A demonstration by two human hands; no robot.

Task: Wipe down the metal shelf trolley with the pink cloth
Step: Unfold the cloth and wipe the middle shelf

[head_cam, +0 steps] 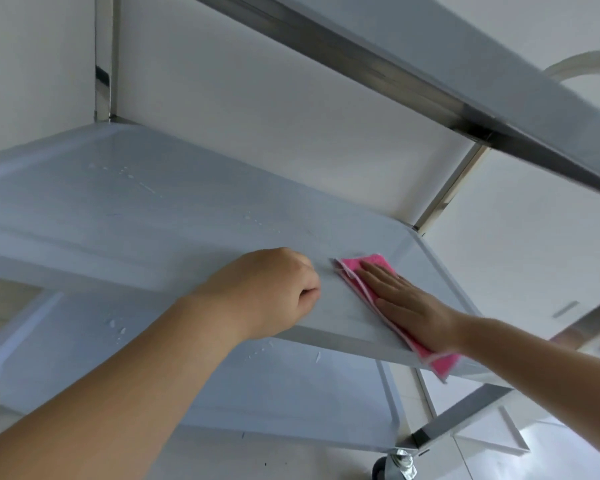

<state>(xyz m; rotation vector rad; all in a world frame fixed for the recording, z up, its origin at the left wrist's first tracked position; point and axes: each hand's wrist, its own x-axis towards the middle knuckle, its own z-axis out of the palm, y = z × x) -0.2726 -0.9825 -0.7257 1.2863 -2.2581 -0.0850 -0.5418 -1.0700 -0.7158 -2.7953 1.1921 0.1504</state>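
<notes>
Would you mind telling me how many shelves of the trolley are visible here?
3. The top shelf crosses the upper right; the middle shelf carries the pink cloth; the bottom shelf lies below it. Others may be out of frame.

Trolley shelf (174,202) smooth brushed metal w/ droplets; pink cloth (352,268) fuzzy fabric.

Left hand (274,292) curled into a loose fist, knuckles up, forearm reaching in from lower left. Right hand (406,301) flat, palm down, fingers straight and together, forearm stretched in from the right.
</notes>
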